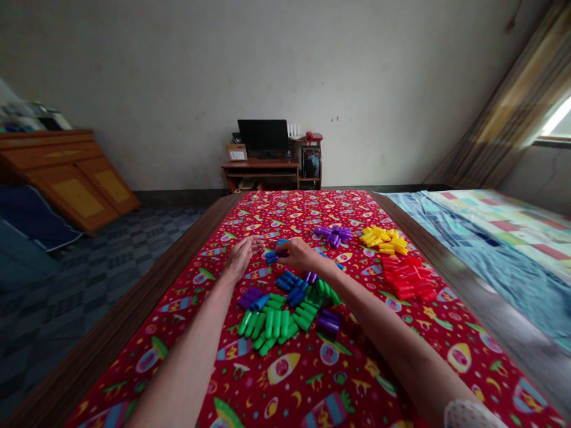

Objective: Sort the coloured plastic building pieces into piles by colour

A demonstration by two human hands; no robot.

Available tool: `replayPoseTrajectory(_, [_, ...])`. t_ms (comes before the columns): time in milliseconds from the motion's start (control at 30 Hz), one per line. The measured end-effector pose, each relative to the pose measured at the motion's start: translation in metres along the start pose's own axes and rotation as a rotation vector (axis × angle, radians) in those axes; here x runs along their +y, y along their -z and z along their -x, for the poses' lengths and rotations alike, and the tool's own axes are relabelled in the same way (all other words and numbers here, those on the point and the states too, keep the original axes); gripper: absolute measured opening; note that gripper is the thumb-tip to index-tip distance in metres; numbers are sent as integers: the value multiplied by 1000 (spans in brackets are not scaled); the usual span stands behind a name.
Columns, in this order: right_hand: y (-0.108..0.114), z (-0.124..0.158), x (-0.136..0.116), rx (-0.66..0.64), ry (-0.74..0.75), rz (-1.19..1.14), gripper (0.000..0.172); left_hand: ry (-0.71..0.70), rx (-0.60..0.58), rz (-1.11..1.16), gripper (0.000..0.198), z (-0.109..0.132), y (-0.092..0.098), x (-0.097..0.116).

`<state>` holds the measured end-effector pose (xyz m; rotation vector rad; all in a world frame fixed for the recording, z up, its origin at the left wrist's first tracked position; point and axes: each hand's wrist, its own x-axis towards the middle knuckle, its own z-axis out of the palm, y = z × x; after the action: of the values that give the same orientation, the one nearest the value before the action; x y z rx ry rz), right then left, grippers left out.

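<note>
My left hand point(244, 255) hovers over the red patterned cloth, palm turned inward, fingers stretched out with nothing in them. Across from it, my right hand point(301, 255) reaches down with fingers curled together. A dark purple plastic piece point(282, 252) shows at its fingertips, partly hidden, beside short blue tube-shaped pieces point(271, 257). Nearer to me lie more blue pieces point(289, 279), a large group of green ones point(276, 323), and purple ones point(329, 323) by my right forearm. Another purple group point(252, 297) has a blue piece beside it.
Sorted piles lie farther off: purple point(334, 235), yellow point(384, 239) and red point(409, 276) at the right. The red cloth point(285, 368) covers a long table with a dark wooden edge point(147, 309). A bed point(482, 255) adjoins at right; a monitor desk point(263, 166) stands beyond.
</note>
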<state>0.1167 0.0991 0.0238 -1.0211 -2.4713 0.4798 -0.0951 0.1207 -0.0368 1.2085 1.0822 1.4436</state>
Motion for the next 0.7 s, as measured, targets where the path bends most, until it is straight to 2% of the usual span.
replayPoseTrajectory(100, [25, 3, 22, 174, -118, 105, 20, 9, -5, -5, 33, 1, 0, 0])
replayPoseTrajectory(200, [44, 13, 47, 310, -306, 284, 23, 11, -1, -6, 30, 1, 0, 0])
replayPoseTrajectory(300, [53, 26, 67, 300, -438, 362, 26, 9, 0, 0, 27, 2, -1, 2])
replayPoseTrajectory(400, [59, 36, 77, 281, -463, 365, 31, 11, -6, 5, 26, 4, -1, 4])
replayPoseTrajectory(500, [68, 37, 73, 362, -444, 382, 29, 19, -6, 25, 28, 4, -1, 4])
replayPoseTrajectory(600, [70, 29, 50, 415, -369, 341, 26, 24, -6, 39, 30, 3, 0, 3])
replayPoseTrajectory(700, [50, 19, 8, 282, -145, 218, 25, 20, -9, 34, 30, 2, 0, 2])
